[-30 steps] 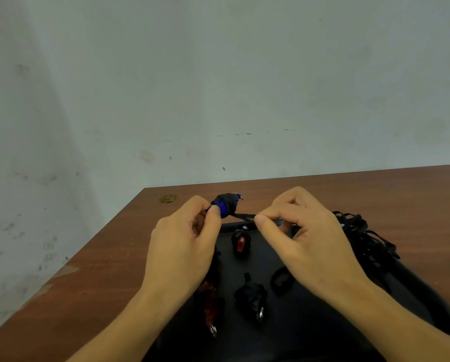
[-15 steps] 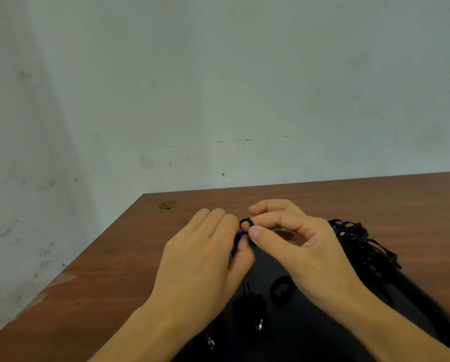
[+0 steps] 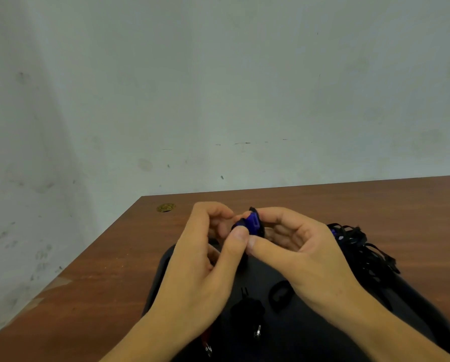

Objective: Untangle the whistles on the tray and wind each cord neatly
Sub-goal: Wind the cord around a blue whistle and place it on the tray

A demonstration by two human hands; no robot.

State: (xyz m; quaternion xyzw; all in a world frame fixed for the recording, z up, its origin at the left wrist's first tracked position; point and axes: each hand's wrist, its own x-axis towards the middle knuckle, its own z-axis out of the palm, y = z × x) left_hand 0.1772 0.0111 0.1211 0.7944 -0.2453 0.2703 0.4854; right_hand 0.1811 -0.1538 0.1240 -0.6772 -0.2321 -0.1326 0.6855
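A blue whistle (image 3: 253, 223) wrapped in black cord is held above the black tray (image 3: 310, 335). My left hand (image 3: 205, 267) pinches it from the left with thumb and fingers. My right hand (image 3: 297, 252) pinches it from the right, thumb against the cord at its underside. On the tray below lie a black whistle (image 3: 247, 313) with its cord wound round it and a small coil of black cord (image 3: 280, 296). A tangle of black cords (image 3: 359, 249) with a bit of blue sits at the tray's far right corner.
The tray rests on a brown wooden table (image 3: 109, 278) against a pale wall. A round brass fitting (image 3: 166, 207) is set in the table's far left corner. A metal ring (image 3: 208, 349) and a red piece show under my left wrist.
Both hands have come together round the blue whistle and lifted a little. The free cord end seen stretched between them a second ago is now tucked against the whistle.
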